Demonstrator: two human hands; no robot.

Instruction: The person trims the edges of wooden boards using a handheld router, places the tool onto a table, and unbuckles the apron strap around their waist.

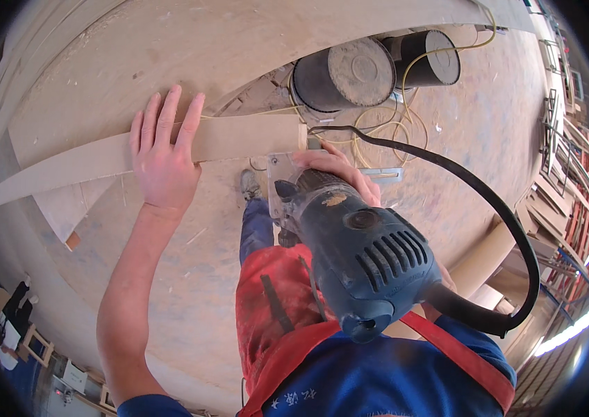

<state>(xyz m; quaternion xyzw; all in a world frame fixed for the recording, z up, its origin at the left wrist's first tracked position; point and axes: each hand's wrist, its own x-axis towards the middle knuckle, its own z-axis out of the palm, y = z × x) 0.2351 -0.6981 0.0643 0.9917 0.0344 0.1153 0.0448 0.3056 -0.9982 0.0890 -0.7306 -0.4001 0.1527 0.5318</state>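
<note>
Blade of blue power saw [357, 250] hidden beneath its body, right hand [336, 170] half covered, gripping saw front at strip end, left hand [164, 156] open, flat, pressing wooden strip [239, 139] on plywood bench [169, 55], black cord [475, 194] looping right.

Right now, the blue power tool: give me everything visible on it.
The blue power tool has a dusty dark-blue plastic body with vent slots, a rounded rear cap and a thick black cord looping off its back. Its metal base plate meets the end of the pale wooden strip. The right hand grips its front; the left hand presses the strip.
</note>
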